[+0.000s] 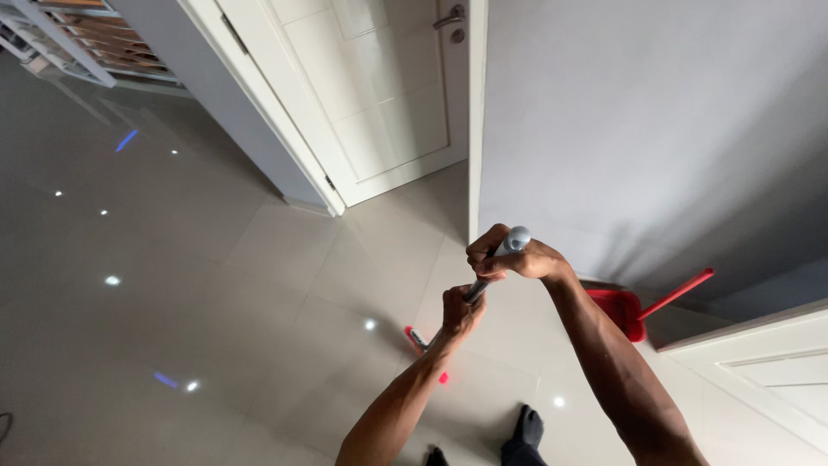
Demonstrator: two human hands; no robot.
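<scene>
Hands on a long-handled floor tool, seen from above. I am watching the right hand [517, 257] closing its grip fully around the grey top end of the handle [511, 242], while the left hand [460, 311] is wrapping the shaft just below it, fingers curled tight. The handle is running down and away to a red head [423, 343] that is resting on the glossy tiled floor [216, 293], just ahead of a dark-socked foot [527, 426]. I am judging the shaft to be stiff and light, smooth enough to twist in the palm, so a two-handed hold at the upper end, as shown, is suiting it best. A red dustpan [623, 308] is leaning at the grey wall [655, 129], near a white door [371, 86].
</scene>
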